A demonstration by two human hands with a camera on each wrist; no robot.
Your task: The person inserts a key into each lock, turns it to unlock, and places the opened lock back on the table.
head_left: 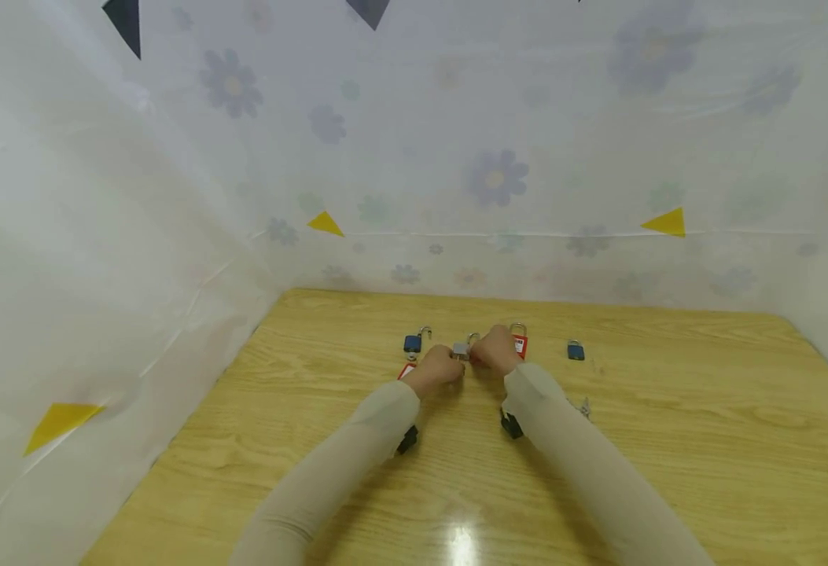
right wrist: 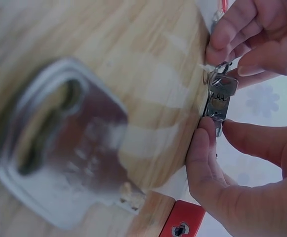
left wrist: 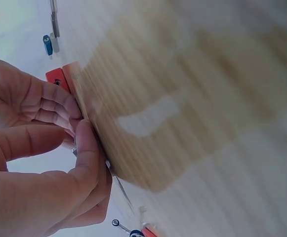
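Observation:
A small silver padlock (head_left: 461, 349) with a key at one end (right wrist: 218, 95) is held just above the wooden table (head_left: 668, 440), between both hands. My left hand (head_left: 456, 364) pinches the end with the key and ring; its fingertips (right wrist: 217, 52) show at the top of the right wrist view. My right hand (head_left: 477, 358) grips the other end between thumb (right wrist: 200, 148) and fingers. In the left wrist view my left hand (left wrist: 81, 148) and the right hand's fingers (left wrist: 59, 106) hide the lock.
An open blue padlock (head_left: 414, 342) and a red tag (head_left: 406, 370) lie left of the hands. A red padlock (head_left: 520, 340) and a shut blue padlock (head_left: 575, 350) lie to the right. A loose key (head_left: 585, 407) lies by my right forearm. Flowered sheets wall the table.

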